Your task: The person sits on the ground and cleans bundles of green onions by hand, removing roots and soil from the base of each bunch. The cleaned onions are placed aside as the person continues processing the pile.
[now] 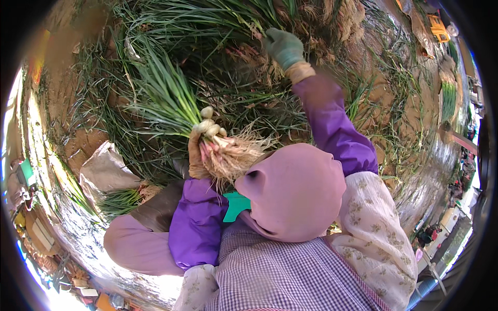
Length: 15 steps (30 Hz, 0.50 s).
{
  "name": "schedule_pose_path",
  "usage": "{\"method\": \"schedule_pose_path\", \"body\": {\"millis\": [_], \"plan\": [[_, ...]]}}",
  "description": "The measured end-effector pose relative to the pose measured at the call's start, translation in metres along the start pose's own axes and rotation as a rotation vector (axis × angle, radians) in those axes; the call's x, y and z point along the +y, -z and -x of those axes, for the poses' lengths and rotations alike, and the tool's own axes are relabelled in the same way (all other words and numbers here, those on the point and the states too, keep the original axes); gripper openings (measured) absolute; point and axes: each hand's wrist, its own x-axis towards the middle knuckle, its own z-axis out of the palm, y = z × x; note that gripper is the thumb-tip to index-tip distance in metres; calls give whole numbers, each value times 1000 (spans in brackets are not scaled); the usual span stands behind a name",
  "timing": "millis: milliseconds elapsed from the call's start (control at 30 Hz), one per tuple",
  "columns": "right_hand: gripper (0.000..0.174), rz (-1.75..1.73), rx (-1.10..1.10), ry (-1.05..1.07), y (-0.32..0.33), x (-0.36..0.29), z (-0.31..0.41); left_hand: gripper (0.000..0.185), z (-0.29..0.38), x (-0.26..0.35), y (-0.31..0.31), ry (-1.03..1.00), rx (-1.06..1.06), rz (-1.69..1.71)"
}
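My left hand [206, 127], in a stained pale glove with a brown cuff, is wrapped around a bunch of green garlic [221, 153]. The bunch's long green leaves fan up and left; pinkish stem bases and stringy roots point down and right. At arm's length, my right hand [286, 46] wears a green glove. Its fingers are curled at the base of a green garlic stalk [255, 28] on the heap [183, 19]; their undersides are hidden. Pink cloth [295, 190], seemingly over my bent knee, bulges between my arms.
Loose leaves [264, 105] litter the wet, muddy ground. Rooted bundles [346, 23] lie at the top. Lower left are a pale sack [107, 167] and another bunch [124, 200]. A green plastic piece [236, 206] shows beside my left forearm. An orange stool [439, 28] stands far right.
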Motion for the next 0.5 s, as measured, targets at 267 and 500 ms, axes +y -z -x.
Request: {"method": "schedule_pose_path", "body": {"millis": [267, 500], "plan": [[24, -1437, -79, -382, 62, 78, 93, 28, -4, 14, 14, 7, -151, 35], [27, -1785, -69, -396, 49, 84, 165, 24, -4, -15, 5, -18, 87, -221]]}}
